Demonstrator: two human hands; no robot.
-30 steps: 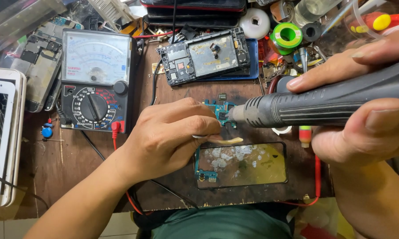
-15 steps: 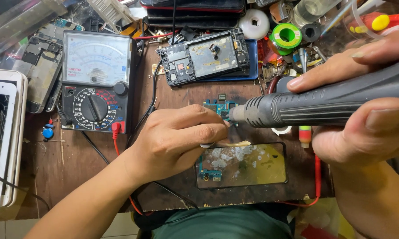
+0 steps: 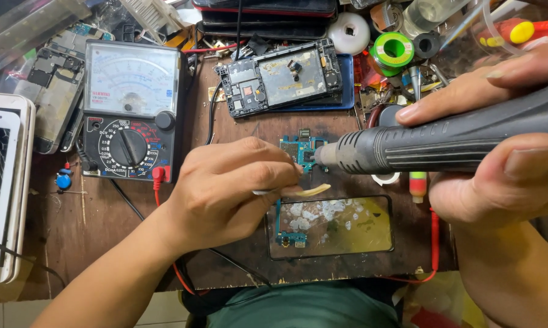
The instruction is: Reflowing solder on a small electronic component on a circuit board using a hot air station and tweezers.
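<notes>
An analog multimeter (image 3: 131,109) with a black dial sits at the left of the wooden bench (image 3: 61,231). To its right lies an opened phone body (image 3: 283,76) on a blue backing, and further right a white round cap (image 3: 352,33) and a green solder spool (image 3: 395,50). Left of the multimeter stands a stack of white tablets (image 3: 3,194), and well below and to its right lies a phone frame (image 3: 332,226) with flaked residue.

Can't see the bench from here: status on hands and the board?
Right hand grips hot-air gun, nozzle at small circuit board. Left hand holds tweezers beside it. Nothing between.
</notes>
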